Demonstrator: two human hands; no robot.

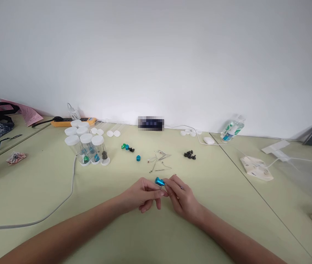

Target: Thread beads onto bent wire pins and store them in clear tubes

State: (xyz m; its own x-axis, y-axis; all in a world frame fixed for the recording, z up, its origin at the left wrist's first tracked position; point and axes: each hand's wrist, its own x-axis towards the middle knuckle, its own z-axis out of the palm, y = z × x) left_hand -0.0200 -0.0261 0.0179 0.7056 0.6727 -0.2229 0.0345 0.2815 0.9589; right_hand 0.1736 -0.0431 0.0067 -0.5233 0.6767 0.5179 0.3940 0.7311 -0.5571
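Close in front of me, my left hand (149, 194) and my right hand (181, 196) meet fingertip to fingertip. Between them sits a shiny blue metal piece (159, 181), roughly bell-shaped with a wider end to the left; my right fingers are closed on its narrow end. My left thumb and finger pinch a thin metal rod just below it, mostly hidden by the fingers. Beyond the hands lie several thin bent metal rods (160, 157), a small round blue part (138, 158), a cluster of green, blue and black parts (127, 147) and a pile of small black parts (190, 154).
Clear tubes with white caps (86, 138) stand at the left, near an orange power strip (59, 123). White discs (190, 133) lie at the back. A bottle (232, 129) and a paper packet (256, 168) are at the right. A grey cable (62, 203) crosses the left side.
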